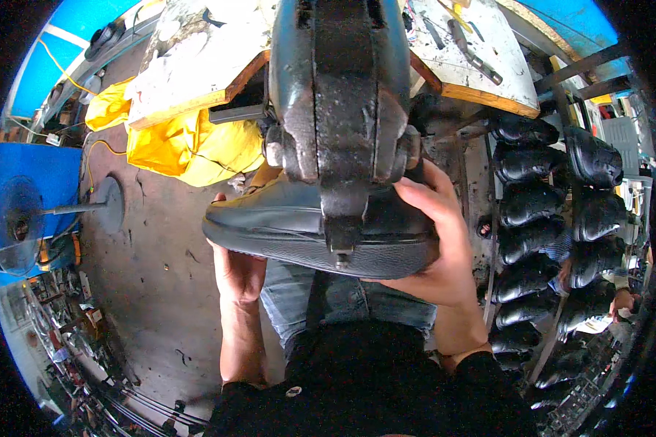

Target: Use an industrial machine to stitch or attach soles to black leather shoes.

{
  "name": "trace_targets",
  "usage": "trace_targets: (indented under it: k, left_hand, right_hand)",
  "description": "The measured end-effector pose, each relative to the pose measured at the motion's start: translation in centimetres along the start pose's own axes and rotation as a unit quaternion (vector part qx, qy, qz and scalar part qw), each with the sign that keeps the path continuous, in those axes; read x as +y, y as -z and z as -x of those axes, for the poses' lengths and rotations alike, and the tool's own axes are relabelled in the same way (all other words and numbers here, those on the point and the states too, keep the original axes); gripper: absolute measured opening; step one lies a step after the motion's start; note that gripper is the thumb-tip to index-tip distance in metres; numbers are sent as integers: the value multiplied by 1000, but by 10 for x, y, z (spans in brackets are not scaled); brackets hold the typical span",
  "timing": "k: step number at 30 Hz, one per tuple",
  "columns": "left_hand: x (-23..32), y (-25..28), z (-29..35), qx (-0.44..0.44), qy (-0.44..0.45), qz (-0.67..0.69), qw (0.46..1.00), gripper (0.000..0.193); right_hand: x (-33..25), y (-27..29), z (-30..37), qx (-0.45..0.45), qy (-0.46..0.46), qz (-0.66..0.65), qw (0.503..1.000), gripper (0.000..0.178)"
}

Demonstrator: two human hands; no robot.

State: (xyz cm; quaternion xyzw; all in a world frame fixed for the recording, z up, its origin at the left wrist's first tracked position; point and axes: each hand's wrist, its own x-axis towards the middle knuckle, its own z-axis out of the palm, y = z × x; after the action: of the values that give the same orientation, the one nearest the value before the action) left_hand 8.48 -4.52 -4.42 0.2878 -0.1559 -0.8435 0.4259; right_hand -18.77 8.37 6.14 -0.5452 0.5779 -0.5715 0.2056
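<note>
Nearest: the person's black top [350, 371] & blue jeans [379, 302], lap right below the work, prob. so the arms needn't stretch. Just beyond, a black shoe [270, 218] is held on its side above the lap, under a heavy machine's dark metal arm [342, 124], textured sole turned toward the person; presumably that puts the sole edge in plain sight & lined up w/ the machine. Left grip [242, 275] is clasped round the shoe's left end, palm underneath, one digit tip showing on the far side (the others are hidden by the shoe). Right grip [450, 240] is wrapped round the right end, thumb over the upper, rest of the hand below, pinching the shoe betw. them. One hand per end looks meant to keep it level & steerable, w/ the middle left free for the machine. The arm's narrow nose [342, 233] overlaps that middle; can't tell from above if it's touching.

Farther, left: a pedestal fan [22, 229] stands on the floor [153, 269], well apart, prob. to keep clear of elbows. Right: black shoes [528, 204] in close rows, likely set tight to save space & be reachable. Far side: white worktop [452, 76] flanks the machine, hand tools [477, 54] on its right part, maybe kept there to be handy; yellow sheeting [197, 149] hangs below its left part.
</note>
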Motion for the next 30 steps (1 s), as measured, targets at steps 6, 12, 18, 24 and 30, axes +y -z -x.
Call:
trace_targets:
  k: [6, 12, 18, 24, 30]
  left_hand:
    - [-8, 14, -2, 19, 7, 28, 999, 68]
    - [-29, 26, -6, 27, 48, 75, 996, 64]
    - [-62, 49, 9, 32, 68, 76, 994, 66]
    - [-63, 51, 17, 124, 89, -22, 988, 64]
    - [-64, 12, 29, -36, -140, -243, 959, 60]
  right_hand:
    - [-6, -4, -9, -60, 10, 37, 997, 89]
    - [-20, -7, -15, -94, -34, 79, 992, 89]
    - [-37, -24, -29, -181, -76, 126, 973, 83]
    - [19, -9, 0, -117, -135, 127, 976, 89]
    - [35, -31, 93, -142, -71, 214, 964, 84]
